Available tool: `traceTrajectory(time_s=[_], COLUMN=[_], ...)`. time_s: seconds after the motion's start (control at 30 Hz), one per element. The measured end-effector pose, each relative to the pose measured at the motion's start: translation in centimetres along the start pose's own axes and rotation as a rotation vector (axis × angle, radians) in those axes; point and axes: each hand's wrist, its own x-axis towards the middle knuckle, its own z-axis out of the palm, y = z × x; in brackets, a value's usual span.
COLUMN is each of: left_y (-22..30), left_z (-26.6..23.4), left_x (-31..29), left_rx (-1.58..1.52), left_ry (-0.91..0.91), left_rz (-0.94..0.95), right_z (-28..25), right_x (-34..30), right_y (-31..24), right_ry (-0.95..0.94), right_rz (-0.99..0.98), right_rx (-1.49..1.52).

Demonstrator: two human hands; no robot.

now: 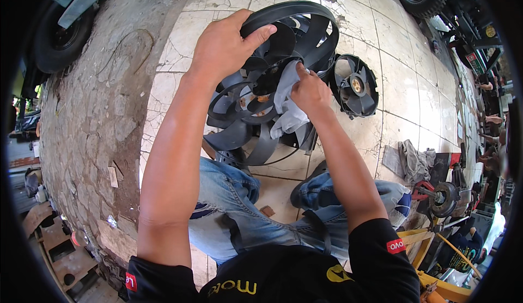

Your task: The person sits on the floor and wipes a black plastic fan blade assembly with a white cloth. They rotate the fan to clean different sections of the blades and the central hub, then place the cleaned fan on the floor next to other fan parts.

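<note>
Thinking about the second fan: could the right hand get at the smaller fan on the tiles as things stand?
Probably yes: the smaller fan lies just beside the right hand with bare tile between, though that hand is pressing a grey cloth.

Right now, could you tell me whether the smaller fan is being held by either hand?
No, the smaller fan lies on the tiled floor, while both hands are on the large fan.

The floor (pixel 392 85) has big pale tiles with cracks. Rough grey concrete (pixel 98 112) lies beside it. Sunlight shines on the tiles, and black tyres (pixel 57 38) stand far off.
</note>
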Motion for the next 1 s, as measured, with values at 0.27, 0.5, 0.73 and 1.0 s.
traceTrajectory(time_s=[0.27, 0.5, 0.73, 1.0], left_y=[0.2, 0.1, 0.5, -0.4], left_z=[0.5, 0.2, 0.0, 0.5], left_x=[0.1, 0.1, -0.1, 0.2], left_rx=[-0.059, 0.013, -0.006, 0.006], left_ry=[0.058, 0.053, 0.031, 0.060], left_rz=[0.057, 0.000, -0.027, 0.012], right_z=[4.1, 4.9, 3.2, 1.6], right_x=[0.5, -0.3, 0.2, -0.1], right_y=[-2.6, 2.1, 1.7, 1.1], right_ry=[0.090, 0.167, 0.163, 0.327], right_rz=[-0.096, -0.256, -0.114, -0.149], right_rx=[0.254, 0.267, 0.120, 0.352])
